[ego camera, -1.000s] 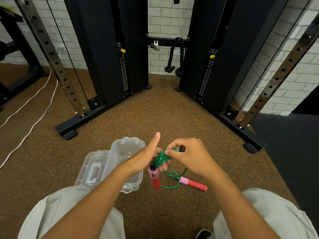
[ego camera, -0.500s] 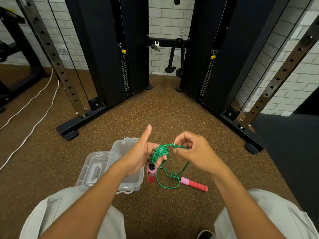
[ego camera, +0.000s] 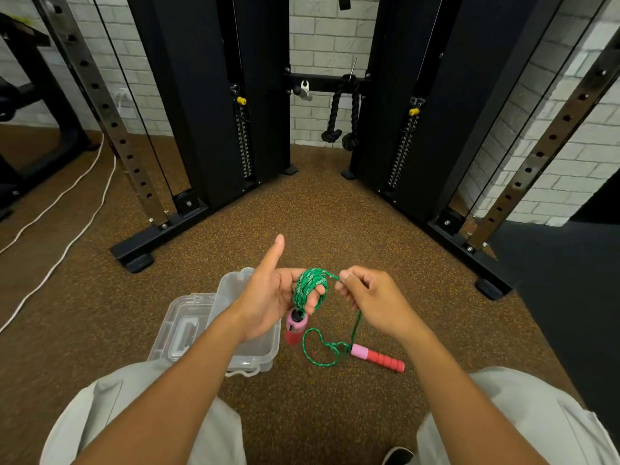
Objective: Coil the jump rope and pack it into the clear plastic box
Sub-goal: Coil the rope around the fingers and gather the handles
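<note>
Knees in pale trousers (ego camera: 536, 414) frame the bottom edge at five and seven o'clock, and between them we reach forward over the speckled brown floor (ego camera: 302, 213). At centre, our left hand (ego camera: 268, 297) stands thumb-up with its fingers pressed together inside a green rope coil (ego camera: 310, 286), serving, we judge, as the spool that keeps the loops one size. One pink-and-red handle (ego camera: 295, 327) hangs just below that hand, at six o'clock from the coil. At three o'clock from the coil our right hand (ego camera: 369, 297) pinches the free rope (ego camera: 357, 323) between thumb and forefinger, the other fingers curled in, holding the strand taut so the next turn lays snug. From that pinch the rope drops to a loose loop on the floor and ends at the second handle (ego camera: 377, 357), lying flat at five o'clock, not yet wound in. The clear plastic box (ego camera: 255, 360) sits open on the floor at seven o'clock from the coil, directly under our left wrist, placed close for an easy drop; its lid (ego camera: 183, 325) lies touching its left side. Our forearm hides much of the box's inside, so we cannot tell whether anything is in it. Farther off, at twelve o'clock, black machine uprights (ego camera: 208, 95) flank a hanging black rope attachment (ego camera: 342, 109).
</note>
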